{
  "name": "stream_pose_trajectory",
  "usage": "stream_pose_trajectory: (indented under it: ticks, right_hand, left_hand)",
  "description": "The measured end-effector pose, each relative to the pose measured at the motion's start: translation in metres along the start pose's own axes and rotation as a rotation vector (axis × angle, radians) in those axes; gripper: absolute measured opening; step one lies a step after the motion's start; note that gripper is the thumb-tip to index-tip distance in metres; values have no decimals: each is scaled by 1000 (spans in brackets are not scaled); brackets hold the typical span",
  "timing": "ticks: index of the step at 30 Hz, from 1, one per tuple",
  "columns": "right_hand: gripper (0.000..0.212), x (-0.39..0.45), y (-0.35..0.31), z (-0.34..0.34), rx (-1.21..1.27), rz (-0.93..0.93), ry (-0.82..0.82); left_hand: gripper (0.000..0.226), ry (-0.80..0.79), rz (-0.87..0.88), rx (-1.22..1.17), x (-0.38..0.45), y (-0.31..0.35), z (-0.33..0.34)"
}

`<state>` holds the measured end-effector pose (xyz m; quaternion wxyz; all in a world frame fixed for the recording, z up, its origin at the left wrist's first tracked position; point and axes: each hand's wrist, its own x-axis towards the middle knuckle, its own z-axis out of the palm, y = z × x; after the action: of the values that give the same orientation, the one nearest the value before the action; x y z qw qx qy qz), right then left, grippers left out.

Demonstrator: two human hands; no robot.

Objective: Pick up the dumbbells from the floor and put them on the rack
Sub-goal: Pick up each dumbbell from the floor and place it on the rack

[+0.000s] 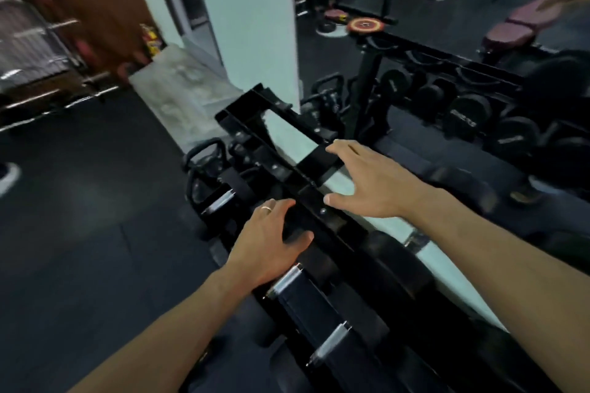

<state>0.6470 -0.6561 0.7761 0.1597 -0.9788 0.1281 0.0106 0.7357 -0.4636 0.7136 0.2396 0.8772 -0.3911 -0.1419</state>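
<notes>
Black dumbbells with round heads and knurled silver handles (285, 280) sit in the cradles of a black steel dumbbell rack (306, 198) that runs along a mirrored wall, one handle lying just below the left wrist and another (332, 344) nearer the rack's near end. A third silver handle (219, 201) shows at the rack's left edge, near black kettlebells (207, 156) on the dark rubber floor (89, 217). Both hands reach over the rack's top rail, holding nothing. The left hand (271, 242), a ring on one finger, hovers palm down with fingers loosely spread above an empty cradle. The right hand (367, 182) is spread wide over the rail, fingertips at the mirror's edge. The mirror (479, 89) reflects more black dumbbells in rows and a maroon padded bench (517, 25).
</notes>
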Motion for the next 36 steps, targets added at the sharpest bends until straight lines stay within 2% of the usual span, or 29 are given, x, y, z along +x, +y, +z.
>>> stream_pose_trajectory:
  ticks: [7, 13, 17, 21, 28, 36]
  right_hand:
    - [90, 17, -122, 19, -108, -179, -32]
    - [88, 2, -257, 46, -234, -330, -39]
    - [85, -15, -339, 75, -361, -440, -75]
    - [83, -19, -402, 117, -415, -505, -156]
    - [80, 18, -468, 206, -432, -619, -317]
    - [77, 67, -492, 344, -430, -662, -548]
  left_hand:
    - [68, 160, -92, 95, -90, -74, -53]
    - [65, 265, -149, 217, -212, -153, -94]
    - [64, 269, -244, 325, -300, -200, -115]
    - [63, 245, -367, 310, -364, -242, -120]
    - [58, 186, -571, 242, -407, -312, -98]
    - [57, 47, -743, 133, -419, -403, -31]
